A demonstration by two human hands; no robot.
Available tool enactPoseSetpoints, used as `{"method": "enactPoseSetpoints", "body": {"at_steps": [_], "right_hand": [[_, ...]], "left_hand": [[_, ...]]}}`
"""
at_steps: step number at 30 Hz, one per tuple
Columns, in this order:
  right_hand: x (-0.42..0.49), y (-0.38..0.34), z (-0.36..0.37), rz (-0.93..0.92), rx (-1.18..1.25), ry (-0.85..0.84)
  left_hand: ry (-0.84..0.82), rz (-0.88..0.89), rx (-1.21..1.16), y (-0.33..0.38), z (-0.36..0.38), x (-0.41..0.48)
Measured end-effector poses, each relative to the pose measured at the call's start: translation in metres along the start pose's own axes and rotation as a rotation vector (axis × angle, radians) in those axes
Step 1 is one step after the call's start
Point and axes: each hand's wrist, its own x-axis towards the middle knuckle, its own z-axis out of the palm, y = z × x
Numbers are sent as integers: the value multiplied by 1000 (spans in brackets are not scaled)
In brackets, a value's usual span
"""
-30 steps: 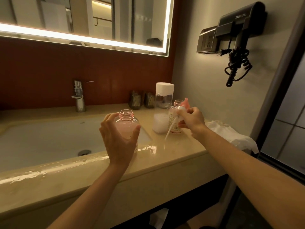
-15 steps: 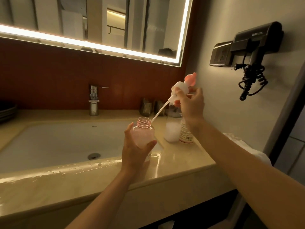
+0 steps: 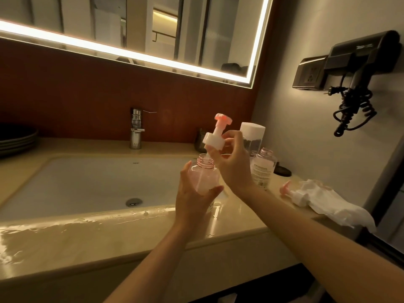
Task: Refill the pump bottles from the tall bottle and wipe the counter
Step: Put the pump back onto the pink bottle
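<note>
Left: our left hand [image 3: 195,200] wraps the clear pink plastic pump bottle [image 3: 206,174], upright beside the white sink [image 3: 76,186], over the wet beige stone counter [image 3: 109,237]. Centre: our right hand [image 3: 232,165] pinches the white pump head with pink flower top [image 3: 215,139], tube entering the neck. Step, we judge: recapping. Next: seat collar squarely, twist. Right: tall clear white-capped bottle [image 3: 252,138]; crumpled white cloth [image 3: 328,202].

The pump head [image 3: 215,138] is carried by the right grip [image 3: 234,165] from beside the tall bottle [image 3: 253,136] at the back of the tabletop [image 3: 109,237] over to the open pink bottle [image 3: 207,176] held in the left grip [image 3: 194,202]. It is turned from a slant to nearly upright. Its tube, aimed at the neck half a second ago, is now lowered inside the bottle, with the white collar held just above the rim.
</note>
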Motion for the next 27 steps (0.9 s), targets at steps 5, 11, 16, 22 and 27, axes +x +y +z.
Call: {"method": "enactPoseSetpoints", "body": {"at_steps": [5, 11, 16, 22, 27], "right_hand": [[-12, 8, 2, -11, -35, -136], [-20, 14, -1, -16, -20, -216], [-17, 9, -1, 40, 19, -212], [6, -6, 6, 206, 44, -429], [-4, -4, 9, 213, 39, -407]], "left_hand": [[9, 13, 15, 0, 1, 2], [5, 8, 41, 0, 1, 1], [-9, -7, 36, -4, 1, 2], [-12, -9, 65, -7, 2, 3], [3, -5, 72, -8, 3, 3]]}}
